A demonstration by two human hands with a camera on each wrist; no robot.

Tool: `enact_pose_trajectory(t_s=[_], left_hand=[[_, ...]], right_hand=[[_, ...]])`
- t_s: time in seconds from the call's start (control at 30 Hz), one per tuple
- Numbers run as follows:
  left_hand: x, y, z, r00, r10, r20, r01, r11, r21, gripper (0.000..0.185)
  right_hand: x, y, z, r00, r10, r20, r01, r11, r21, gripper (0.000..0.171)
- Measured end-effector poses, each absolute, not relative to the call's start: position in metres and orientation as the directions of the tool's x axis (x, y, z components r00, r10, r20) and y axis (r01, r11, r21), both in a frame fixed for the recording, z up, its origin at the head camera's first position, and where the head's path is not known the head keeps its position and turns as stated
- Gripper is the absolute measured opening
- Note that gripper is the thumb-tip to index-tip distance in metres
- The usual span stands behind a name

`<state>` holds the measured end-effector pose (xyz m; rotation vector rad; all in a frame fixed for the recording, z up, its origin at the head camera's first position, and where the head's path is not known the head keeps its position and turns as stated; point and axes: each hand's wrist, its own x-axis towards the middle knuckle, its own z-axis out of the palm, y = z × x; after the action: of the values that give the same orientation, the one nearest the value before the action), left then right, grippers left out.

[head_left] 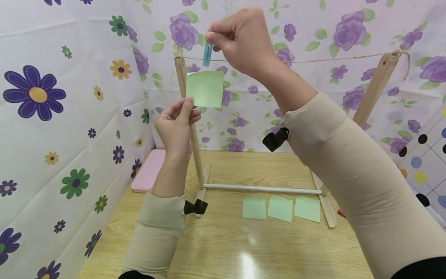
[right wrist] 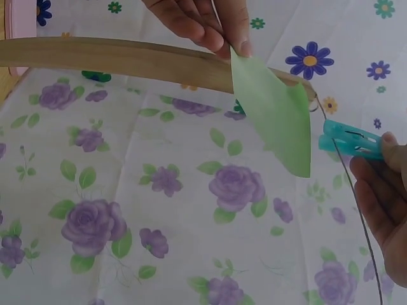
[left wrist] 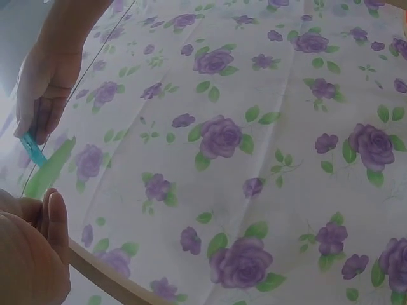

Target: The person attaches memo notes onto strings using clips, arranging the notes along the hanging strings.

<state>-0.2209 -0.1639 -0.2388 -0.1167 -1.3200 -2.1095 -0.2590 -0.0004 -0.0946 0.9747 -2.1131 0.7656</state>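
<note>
Between thumb and fingers my left hand (head_left: 176,122) pinches a green sticky note (head_left: 205,89) by its lower left corner. The note is held up just below the twine (head_left: 331,59), near the left wooden post (head_left: 180,73). Above it, my right hand (head_left: 244,40) pinches a blue clothespin (head_left: 207,54) by its upper end. In the right wrist view the clothespin (right wrist: 350,138) overlaps the twine, and the note (right wrist: 273,114) hangs apart from it with a curled edge. The left wrist view shows the clothespin (left wrist: 32,149) right at the note's top edge.
Three green sticky notes (head_left: 254,207) lie in a row on the wooden table (head_left: 223,240). A white bar (head_left: 261,188) joins the feet of the wooden stand. At the left wall lies a pink case (head_left: 149,170). A small red object (head_left: 341,213) sits by the right foot.
</note>
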Motion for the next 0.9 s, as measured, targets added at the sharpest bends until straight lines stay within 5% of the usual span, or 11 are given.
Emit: enact_pose_trajectory(t_s=[0.9], left_hand=[[-0.2246, -0.1627, -0.2318, -0.799, -0.453, 0.396, 0.573, -0.373, 0.73, 0.026]], right_hand=[[-0.2633, -0.004, -0.0961, -0.516, -0.558, 0.65, -0.825, 0.529, -0.201, 0.023]])
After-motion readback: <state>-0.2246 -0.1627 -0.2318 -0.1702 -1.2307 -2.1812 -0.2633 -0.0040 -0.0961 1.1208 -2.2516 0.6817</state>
